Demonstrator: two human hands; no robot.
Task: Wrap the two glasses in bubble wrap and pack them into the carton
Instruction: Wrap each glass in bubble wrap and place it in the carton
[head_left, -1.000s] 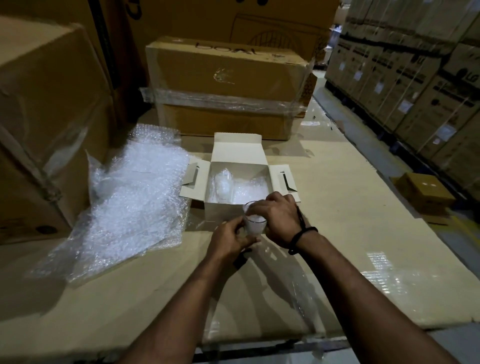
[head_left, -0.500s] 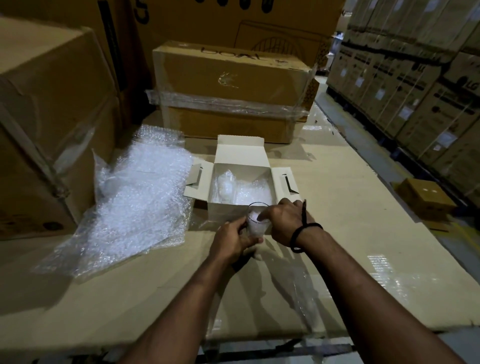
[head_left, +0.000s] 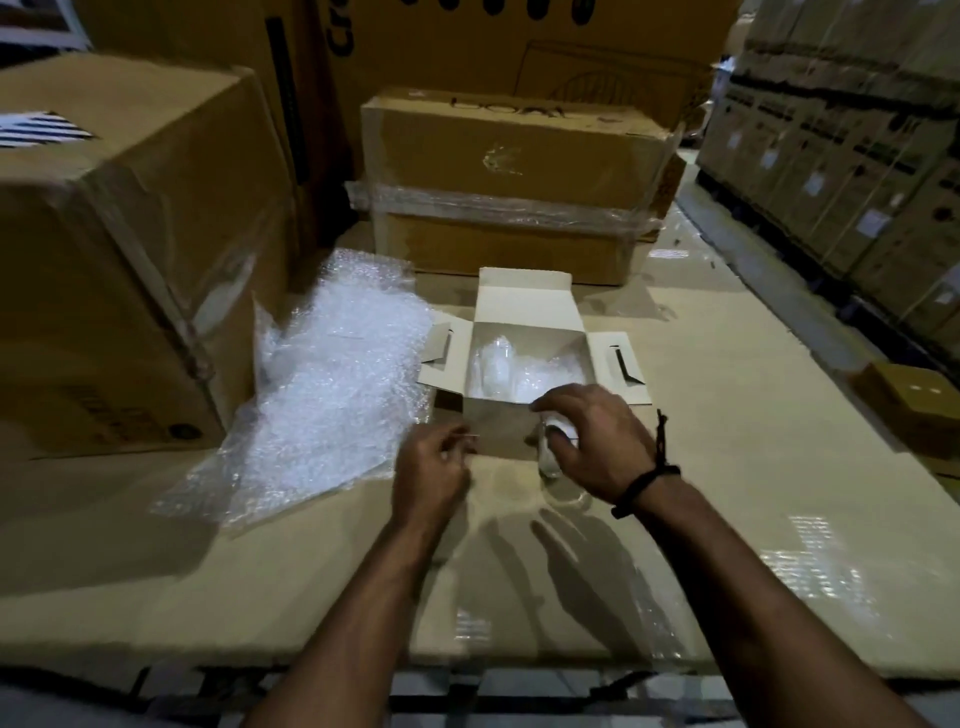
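Observation:
A small white carton (head_left: 530, 312) stands open in the middle of the cardboard surface, flaps spread, with a bubble-wrapped bundle (head_left: 501, 364) inside. Just in front of it my right hand (head_left: 592, 441) grips a clear glass (head_left: 551, 457) from above, fingers curled round its rim; white wrap shows inside the glass. My left hand (head_left: 434, 467) has come off the glass and hovers to its left with fingers loosely curled, holding nothing I can make out. A loose heap of bubble wrap (head_left: 332, 384) lies left of the carton.
A large brown box (head_left: 119, 249) stands at the left, and a taped brown box (head_left: 514, 182) behind the carton. Stacked boxes (head_left: 857, 156) line the aisle at the right. A small brown box (head_left: 919, 400) sits on the floor beyond the surface's right edge.
My left hand has let go of the glass and moved left. My right hand keeps hold of the glass and has shifted slightly right, close to the carton's front wall.

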